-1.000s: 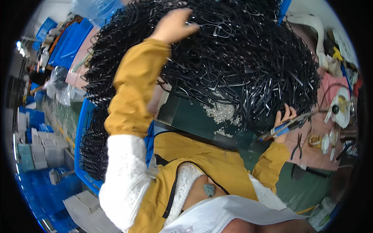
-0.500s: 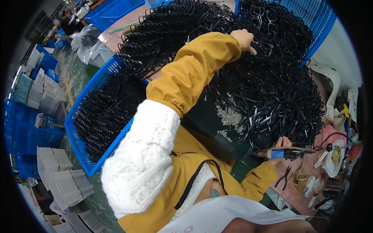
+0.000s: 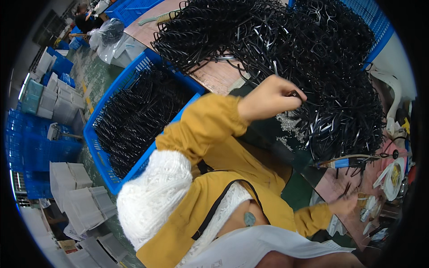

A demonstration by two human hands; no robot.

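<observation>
My left hand (image 3: 273, 99) is closed in a pinch over the near edge of a large heap of black eyeglass frames (image 3: 344, 102). Something small and dark shows at its fingertips, too unclear to name. At the lower right my right hand (image 3: 344, 206) is smeared by motion, low over the pink tabletop. Dark-handled pliers (image 3: 346, 190) lie close beside it; whether it touches them is hidden by the blur. Just beyond sits a blue-banded cylindrical tool (image 3: 341, 163) with a cord, between the heap and my right hand.
A blue crate (image 3: 117, 184) full of black frames stands to my left. Another blue crate (image 3: 381, 42) backs the heap. Small pale bits (image 3: 290, 127) lie scattered on the dark green surface. White bins (image 3: 77, 207) stand on the floor at left. A person (image 3: 85, 20) is far off.
My left hand has come back from the far part of the heap toward me and closed. My right hand has moved from beside the blue-banded tool nearer to the pliers. The view has shifted slightly.
</observation>
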